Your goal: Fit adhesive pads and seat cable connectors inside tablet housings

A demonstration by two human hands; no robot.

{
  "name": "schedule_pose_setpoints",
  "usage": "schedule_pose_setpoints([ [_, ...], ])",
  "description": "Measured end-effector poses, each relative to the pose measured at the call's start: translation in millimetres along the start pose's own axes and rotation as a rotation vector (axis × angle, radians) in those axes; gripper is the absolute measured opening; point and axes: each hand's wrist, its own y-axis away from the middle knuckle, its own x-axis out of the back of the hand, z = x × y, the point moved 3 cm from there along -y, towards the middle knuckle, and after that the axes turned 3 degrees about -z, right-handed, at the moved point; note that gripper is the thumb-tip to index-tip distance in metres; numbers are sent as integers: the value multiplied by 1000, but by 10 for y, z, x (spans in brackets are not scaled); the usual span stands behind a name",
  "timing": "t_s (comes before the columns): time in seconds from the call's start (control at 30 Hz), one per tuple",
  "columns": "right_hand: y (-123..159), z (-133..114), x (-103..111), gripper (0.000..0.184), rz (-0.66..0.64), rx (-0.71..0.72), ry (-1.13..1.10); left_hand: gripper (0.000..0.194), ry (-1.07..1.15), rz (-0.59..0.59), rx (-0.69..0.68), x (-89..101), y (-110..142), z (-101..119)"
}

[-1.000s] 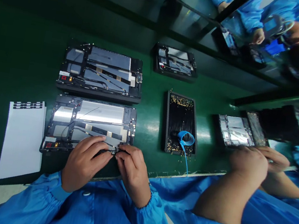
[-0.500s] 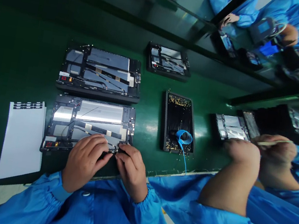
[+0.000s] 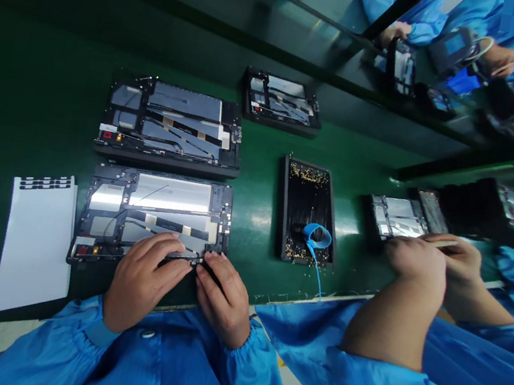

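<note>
An opened tablet chassis (image 3: 156, 208) with silver shielding and thin cables lies on the green belt right in front of me. My left hand (image 3: 141, 281) rests on its near edge with fingers curled and pressed down. My right hand (image 3: 222, 298) meets it from the right, fingertips pinched at a small dark part on the chassis's near edge. What the fingertips hold is too small to name. A second opened chassis (image 3: 173, 122) lies just beyond the first.
A white sheet with black stickers (image 3: 36, 241) lies at the left. A black tray of small gold parts (image 3: 308, 211) with a blue wrist strap (image 3: 319, 236) sits to the right. A co-worker's hands (image 3: 427, 264) work on another chassis (image 3: 398, 216). A further chassis (image 3: 280, 99) sits behind.
My hands have stayed on the chassis's near edge, the right fingers shifting slightly. The far chassis has drifted left along the belt. The co-worker's hands lifted, then lowered again.
</note>
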Motion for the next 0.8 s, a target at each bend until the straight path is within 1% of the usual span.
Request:
schedule_pose_setpoints([
  [0.1, -8, -13, -2, 47, 3, 7, 31, 8, 2, -6, -38, 11, -6, 15],
  [0.17, -4, -19, -9, 48, 5, 4, 44, 11, 18, -8, -40, 35, -1, 18],
  [0.2, 2, -20, -14, 49, 5, 4, 44, 14, 39, 13, -25, 57, 4, 14],
  [0.3, 28, -17, -31, 50, -3, 11, 43, 22, 127, 141, 57, 139, 31, -17],
  [0.37, 44, -18, -40, 50, -7, 24, 59, 24, 161, 194, 81, 167, 45, -32],
  [0.57, 6, -75, -60, 40, -5, 37, 134, 26, 154, 199, 55, 128, 35, -33],
  [0.7, -62, -121, -78, 36, 22, 7, 167, 26, 136, 184, 64, 110, 43, -30],
  [0.8, -91, -135, -82, 36, 36, -24, 156, 26, 121, 182, 56, 109, 51, -33],
])
